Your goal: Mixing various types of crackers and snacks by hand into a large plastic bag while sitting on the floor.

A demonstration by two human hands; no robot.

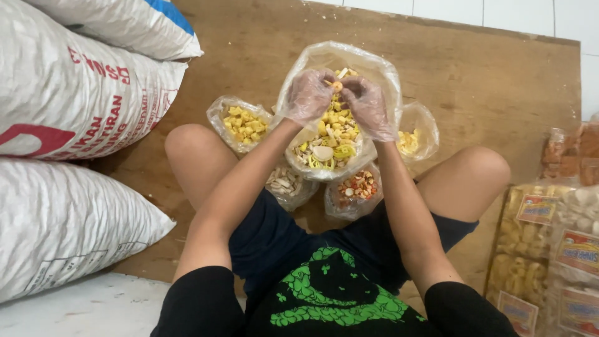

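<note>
Holding one small orange cracker [336, 85] between them, the gloved left hand [309, 95] and right hand [368, 103] pinch it over the big half-full snack bag [337, 134] mid-board. Four smaller bags [242, 123] still wait around it.

Both gloved hands, left hand [309, 95] and right hand [368, 106], meet fingertip to fingertip.

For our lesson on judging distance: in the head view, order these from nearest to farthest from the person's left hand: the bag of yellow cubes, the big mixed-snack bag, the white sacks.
1. Big mixed-snack bag, under the left hand.
2. Bag of yellow cubes, to its left.
3. White sacks, far left.
</note>
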